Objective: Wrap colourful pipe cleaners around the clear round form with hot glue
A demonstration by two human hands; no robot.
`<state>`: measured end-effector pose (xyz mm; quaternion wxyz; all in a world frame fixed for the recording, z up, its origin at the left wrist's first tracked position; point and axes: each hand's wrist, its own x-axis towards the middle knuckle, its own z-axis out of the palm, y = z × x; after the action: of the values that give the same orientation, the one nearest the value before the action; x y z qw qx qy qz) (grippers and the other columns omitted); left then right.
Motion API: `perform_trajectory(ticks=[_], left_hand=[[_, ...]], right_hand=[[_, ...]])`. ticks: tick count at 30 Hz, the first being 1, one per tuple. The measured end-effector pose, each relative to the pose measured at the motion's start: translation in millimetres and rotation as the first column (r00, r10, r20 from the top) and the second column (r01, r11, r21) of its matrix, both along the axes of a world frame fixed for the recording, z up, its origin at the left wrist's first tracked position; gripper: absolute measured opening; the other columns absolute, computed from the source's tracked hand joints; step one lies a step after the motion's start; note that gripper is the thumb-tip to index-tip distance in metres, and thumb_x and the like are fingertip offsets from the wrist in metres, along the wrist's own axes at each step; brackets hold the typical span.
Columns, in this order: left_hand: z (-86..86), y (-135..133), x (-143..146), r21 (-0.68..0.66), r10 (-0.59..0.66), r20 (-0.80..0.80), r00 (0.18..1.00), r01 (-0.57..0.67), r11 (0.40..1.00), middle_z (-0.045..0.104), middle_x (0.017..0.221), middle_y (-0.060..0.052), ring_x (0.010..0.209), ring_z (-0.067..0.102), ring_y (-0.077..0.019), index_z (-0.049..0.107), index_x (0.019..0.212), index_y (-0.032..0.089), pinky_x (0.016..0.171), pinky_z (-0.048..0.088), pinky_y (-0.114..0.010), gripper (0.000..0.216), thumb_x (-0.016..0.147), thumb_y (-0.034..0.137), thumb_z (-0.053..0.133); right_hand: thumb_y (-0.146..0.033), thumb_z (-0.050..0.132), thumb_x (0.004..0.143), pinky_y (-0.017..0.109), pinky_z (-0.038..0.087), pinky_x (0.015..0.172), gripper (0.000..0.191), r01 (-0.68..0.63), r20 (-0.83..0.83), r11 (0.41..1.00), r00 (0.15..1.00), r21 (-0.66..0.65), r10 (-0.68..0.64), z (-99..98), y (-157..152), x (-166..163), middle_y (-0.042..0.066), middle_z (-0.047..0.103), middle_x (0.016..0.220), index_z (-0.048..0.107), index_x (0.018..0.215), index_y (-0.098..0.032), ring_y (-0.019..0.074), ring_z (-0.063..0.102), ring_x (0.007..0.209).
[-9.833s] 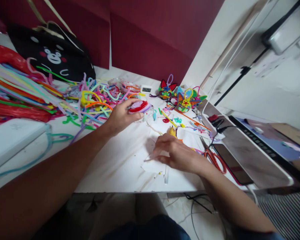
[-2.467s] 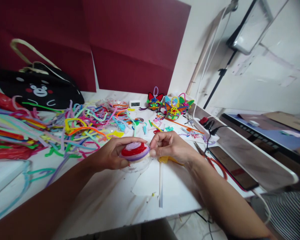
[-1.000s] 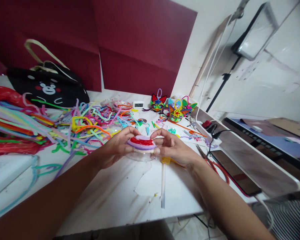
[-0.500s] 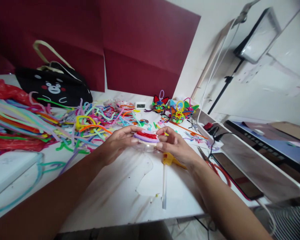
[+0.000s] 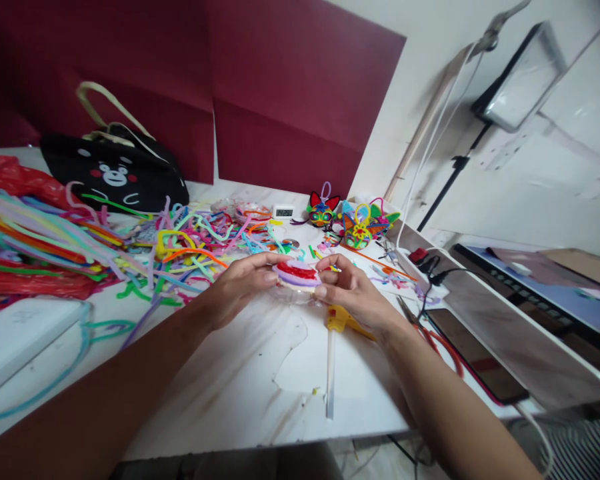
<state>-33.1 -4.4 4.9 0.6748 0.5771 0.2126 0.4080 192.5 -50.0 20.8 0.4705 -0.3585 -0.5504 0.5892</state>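
Between my two hands is a small rounded craft piece (image 5: 297, 272) with red and purple fuzzy pipe-cleaner strips on top and a clear, see-through part beneath. The fingers and thumb of my left hand (image 5: 247, 283) pinch its left edge. On the opposite edge my right hand (image 5: 347, 287) grips it with thumb and fingertips. Just below my right hand a yellow hot glue gun (image 5: 338, 319) lies on the white table (image 5: 220, 387), a pale glue stick (image 5: 331, 380) pointing from it toward the front edge.
Piles of coloured pipe cleaners (image 5: 65, 233) cover the left side, in front of a black bag (image 5: 115, 173). Several finished cat-like ornaments (image 5: 357, 227) stand at the back beside a small digital clock (image 5: 283, 212). A phone (image 5: 475, 353) and pliers (image 5: 410, 312) lie at right.
The craft piece is tipped slightly, showing more of its red top. Both hands keep their hold, and the whole view has shifted a little.
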Motion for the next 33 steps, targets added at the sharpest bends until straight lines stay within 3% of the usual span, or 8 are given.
perform_trajectory(ticks=[9,16,23,28,33], left_hand=[[4.3,-4.7,4.3,0.109,0.193,-0.088,0.977,-0.184,0.977,0.067,0.119,-0.01,0.12,0.059,-0.0303,0.064,0.106,0.02,0.095,0.047,-0.037,0.044,0.07,0.036,0.083],[6.8,-4.5,3.7,0.144,0.164,-0.161,0.973,-0.142,0.979,0.071,0.117,-0.01,0.12,0.061,-0.0319,0.064,0.111,0.018,0.097,0.047,-0.04,0.044,0.075,0.041,0.078],[1.9,-7.4,10.8,0.233,0.221,-0.243,0.944,-0.164,0.958,0.069,0.117,-0.011,0.112,0.065,-0.0318,0.056,0.114,0.019,0.092,0.052,-0.041,0.065,0.062,0.042,0.088],[2.4,-7.9,11.8,0.237,0.241,-0.292,0.926,-0.174,0.956,0.068,0.114,-0.011,0.11,0.065,-0.0309,0.056,0.113,0.018,0.09,0.053,-0.039,0.066,0.061,0.04,0.089],[2.3,-5.8,9.4,0.28,0.245,-0.27,0.931,-0.168,0.945,0.069,0.114,-0.01,0.108,0.066,-0.0286,0.057,0.114,0.018,0.091,0.053,-0.037,0.063,0.062,0.037,0.088]], right_hand=[[-0.03,0.092,0.053,0.025,0.048,0.063,0.062,0.08,0.019,0.997,0.997,0.012,-0.08,1.0,0.3,-4.1,-0.007,0.065,0.074,0.047,0.095,-0.025,0.0114,0.064,0.062],[-0.035,0.092,0.053,0.025,0.047,0.058,0.063,0.161,0.094,0.984,0.981,0.07,-0.167,-6.6,2.6,-7.2,-0.005,0.066,0.082,0.045,0.094,-0.025,0.0089,0.059,0.056],[-0.039,0.088,0.06,0.022,0.041,0.051,0.058,0.222,0.22,0.96,0.941,0.171,-0.257,-12.9,-0.8,-11.1,-0.005,0.063,0.082,0.045,0.096,-0.025,0.0084,0.055,0.056],[-0.039,0.085,0.065,0.02,0.038,0.048,0.054,0.225,0.299,0.943,0.908,0.246,-0.295,-16.3,-4.0,-11.9,-0.003,0.062,0.086,0.046,0.099,-0.025,0.0077,0.053,0.056],[-0.037,0.084,0.067,0.022,0.043,0.052,0.052,0.191,0.308,0.941,0.91,0.279,-0.276,-14.4,-4.9,-12.1,-0.002,0.064,0.092,0.045,0.099,-0.025,0.0084,0.056,0.058]])
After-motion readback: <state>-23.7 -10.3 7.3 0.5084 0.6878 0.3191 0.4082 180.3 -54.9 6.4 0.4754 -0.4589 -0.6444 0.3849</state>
